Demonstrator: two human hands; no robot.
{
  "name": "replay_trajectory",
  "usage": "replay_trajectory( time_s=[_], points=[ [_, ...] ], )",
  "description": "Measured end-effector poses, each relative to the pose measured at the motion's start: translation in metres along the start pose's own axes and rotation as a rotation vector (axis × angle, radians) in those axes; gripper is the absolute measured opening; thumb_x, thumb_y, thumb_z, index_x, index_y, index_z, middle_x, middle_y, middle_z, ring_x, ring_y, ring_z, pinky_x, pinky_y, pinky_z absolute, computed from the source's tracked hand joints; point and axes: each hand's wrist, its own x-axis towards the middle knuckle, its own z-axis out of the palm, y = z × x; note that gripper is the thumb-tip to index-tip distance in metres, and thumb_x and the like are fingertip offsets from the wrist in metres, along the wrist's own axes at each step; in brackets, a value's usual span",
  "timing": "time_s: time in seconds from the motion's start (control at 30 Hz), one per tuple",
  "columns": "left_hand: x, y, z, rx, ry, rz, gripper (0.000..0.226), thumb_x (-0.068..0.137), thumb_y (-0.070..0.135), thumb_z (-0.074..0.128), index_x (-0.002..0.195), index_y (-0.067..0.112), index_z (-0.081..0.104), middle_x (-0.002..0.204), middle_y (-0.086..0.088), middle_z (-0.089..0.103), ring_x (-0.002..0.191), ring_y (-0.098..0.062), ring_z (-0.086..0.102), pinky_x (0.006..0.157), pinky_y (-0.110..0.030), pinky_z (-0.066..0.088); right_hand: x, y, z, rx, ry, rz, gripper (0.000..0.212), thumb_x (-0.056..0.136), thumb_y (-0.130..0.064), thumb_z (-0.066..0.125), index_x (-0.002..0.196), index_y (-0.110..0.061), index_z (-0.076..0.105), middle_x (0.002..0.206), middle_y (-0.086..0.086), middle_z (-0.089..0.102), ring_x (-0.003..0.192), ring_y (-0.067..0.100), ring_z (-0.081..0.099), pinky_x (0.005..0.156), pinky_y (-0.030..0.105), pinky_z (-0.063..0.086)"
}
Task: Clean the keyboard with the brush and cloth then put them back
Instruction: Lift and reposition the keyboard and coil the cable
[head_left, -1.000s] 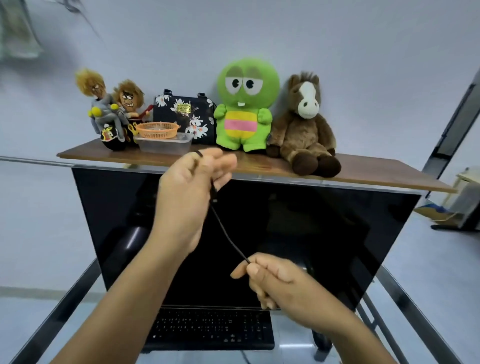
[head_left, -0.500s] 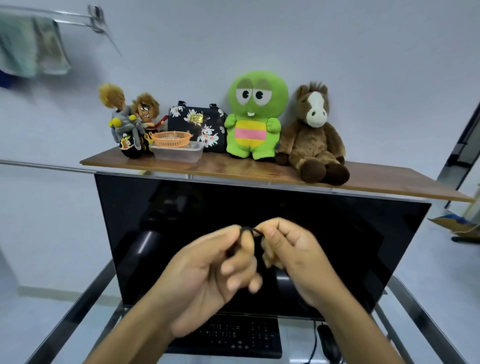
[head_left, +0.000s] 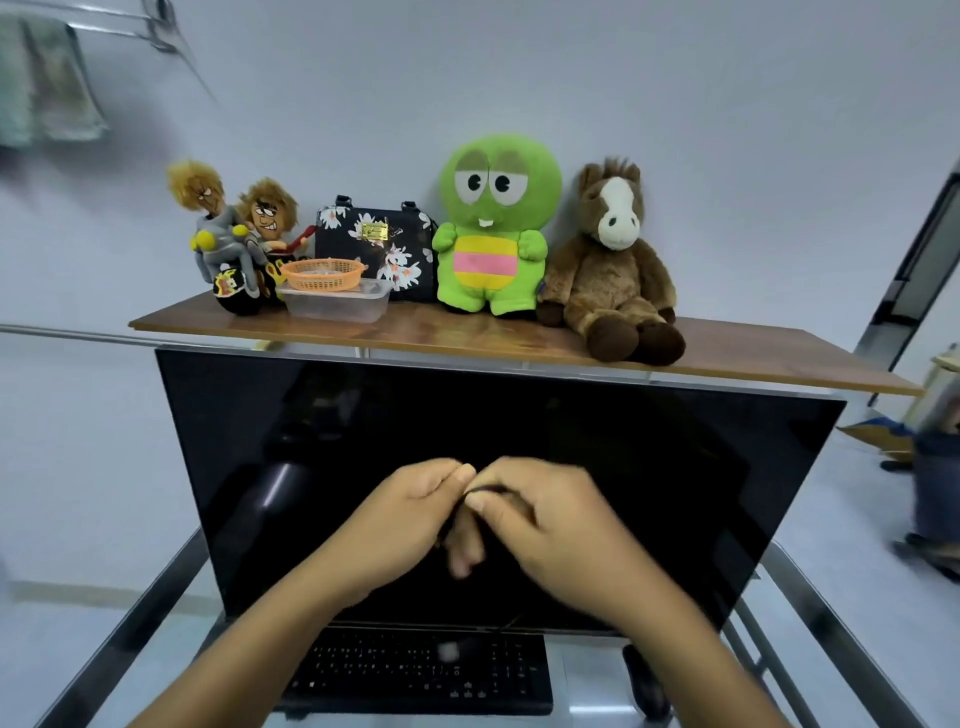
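Dark monitor (head_left: 519, 467), hands (head_left: 475, 514) pinched together, keyboard (head_left: 421, 670) below

Two bare forearms come into the picture from the bottom edge. No sleeve shows on either arm up to the edge. The left hand (head_left: 410, 512) and the right hand (head_left: 545, 514) are also bare, without gloves. The fingers are a little blurred, so small details on them cannot be told.

My hands (head_left: 410, 519) blur together around something thin and dark I can't identify. My arms cover part of the keyboard (head_left: 415, 670); the mouse (head_left: 644, 680) is smeared.
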Motion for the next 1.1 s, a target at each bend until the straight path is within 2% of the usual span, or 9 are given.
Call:
replay_trajectory(
  time_s=[0.2, 0.33, 0.4, 0.47, 0.53, 0.63, 0.77, 0.87, 1.1],
  points=[
    [-0.027, 0.029, -0.001, -0.841, -0.311, -0.105, 0.028, 0.098, 0.027, 0.046, 0.081, 0.007, 0.056, 0.052, -0.001, 0.031, 0.045, -0.015, 0.033, 0.062, -0.035, 0.046, 0.009, 0.017, -0.018, 0.283, -0.053, 0.059, 0.016, 0.099, -0.027, 0.055, 0.094, -0.020, 0.069, 0.081, -0.007, 0.065, 0.073, 0.007, 0.059, 0.069, 0.025, 0.048],
    [-0.013, 0.048, 0.001, -1.130, -0.113, 0.037, 0.029, 0.103, 0.025, 0.036, 0.085, 0.010, 0.055, 0.059, 0.000, 0.046, 0.055, -0.016, 0.051, 0.076, -0.034, 0.051, -0.003, 0.021, 0.031, 0.429, -0.025, 0.186, 0.021, 0.097, -0.038, 0.046, 0.087, -0.026, 0.060, 0.066, -0.010, 0.050, 0.062, 0.010, 0.043, 0.058, 0.034, 0.038],
    [0.003, 0.047, 0.001, -0.943, 0.162, 0.069, 0.028, 0.102, 0.024, 0.036, 0.086, 0.009, 0.054, 0.064, -0.003, 0.057, 0.066, -0.020, 0.062, 0.085, -0.038, 0.053, -0.011, 0.017, 0.042, 0.240, -0.115, 0.196, 0.018, 0.102, -0.029, 0.043, 0.101, -0.030, 0.061, 0.067, -0.015, 0.049, 0.058, 0.000, 0.043, 0.057, 0.021, 0.039],
    [0.014, 0.037, -0.002, -0.408, 0.367, 0.092, 0.027, 0.102, 0.020, 0.039, 0.085, 0.007, 0.055, 0.071, -0.004, 0.070, 0.080, -0.018, 0.069, 0.088, -0.032, 0.050, -0.015, 0.011, 0.040, 0.041, -0.257, 0.151, 0.023, 0.105, -0.025, 0.041, 0.120, -0.023, 0.058, 0.087, -0.016, 0.059, 0.074, -0.005, 0.057, 0.067, 0.013, 0.046],
    [0.016, 0.023, -0.003, 0.135, 0.368, 0.123, 0.024, 0.100, 0.020, 0.045, 0.082, 0.010, 0.058, 0.076, 0.007, 0.074, 0.078, -0.001, 0.067, 0.077, -0.015, 0.045, -0.014, 0.006, 0.027, -0.140, -0.265, 0.059, 0.026, 0.104, -0.025, 0.044, 0.121, -0.016, 0.062, 0.109, -0.003, 0.065, 0.098, 0.007, 0.061, 0.087, 0.025, 0.050],
    [0.008, 0.006, -0.002, 0.300, 0.201, 0.075, 0.032, 0.100, 0.030, 0.044, 0.078, 0.015, 0.061, 0.069, 0.006, 0.072, 0.067, 0.001, 0.063, 0.068, -0.017, 0.042, -0.003, 0.005, -0.007, -0.208, -0.141, -0.025, 0.016, 0.098, -0.024, 0.057, 0.103, -0.017, 0.070, 0.097, 0.000, 0.065, 0.090, 0.012, 0.061, 0.085, 0.030, 0.049],
    [-0.004, 0.005, 0.005, -0.269, -0.256, -0.210, 0.055, 0.098, 0.054, 0.035, 0.073, 0.009, 0.056, 0.051, -0.012, 0.056, 0.055, -0.025, 0.060, 0.078, -0.039, 0.053, 0.009, 0.016, -0.042, -0.011, -0.039, 0.016, 0.005, 0.087, -0.023, 0.074, 0.091, -0.021, 0.072, 0.086, -0.010, 0.070, 0.084, 0.004, 0.066, 0.078, 0.021, 0.053],
    [-0.006, 0.013, 0.010, -0.709, -0.433, -0.304, 0.052, 0.100, 0.050, 0.034, 0.068, 0.011, 0.047, 0.043, -0.002, 0.035, 0.040, -0.016, 0.042, 0.064, -0.036, 0.051, 0.016, 0.026, -0.032, 0.309, 0.025, 0.080, 0.005, 0.085, -0.020, 0.075, 0.085, -0.018, 0.071, 0.079, 0.000, 0.069, 0.072, 0.018, 0.062, 0.070, 0.030, 0.050],
    [0.006, 0.017, 0.010, -1.159, -0.291, -0.391, 0.046, 0.093, 0.041, 0.055, 0.057, 0.015, 0.043, 0.033, 0.007, 0.027, 0.029, -0.008, 0.029, 0.043, -0.024, 0.040, -0.003, 0.032, 0.022, 0.783, 0.157, 0.362, 0.021, 0.098, -0.018, 0.056, 0.088, -0.016, 0.074, 0.088, 0.007, 0.072, 0.082, 0.014, 0.065, 0.075, 0.027, 0.052]
  ],
)
